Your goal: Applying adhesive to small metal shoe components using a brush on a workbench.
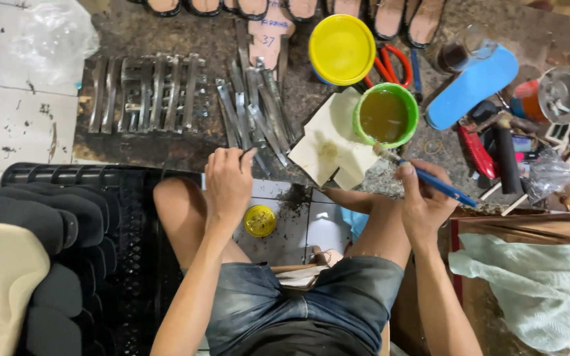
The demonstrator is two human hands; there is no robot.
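Note:
My left hand rests at the near end of a fan of grey metallic straps, fingertips pinching one strap. My right hand holds a blue-handled brush whose bristle tip sits at the near rim of a green bowl filled with brownish glue. A pale card smeared with glue lies between the two hands. More grey straps lie side by side in a row further left on the dark work slab.
A yellow lid and red-handled scissors lie behind the bowl. A blue insole, a hammer and other tools crowd the right. Black soles and one beige sole fill a black crate at left. A small yellow cap is between my knees.

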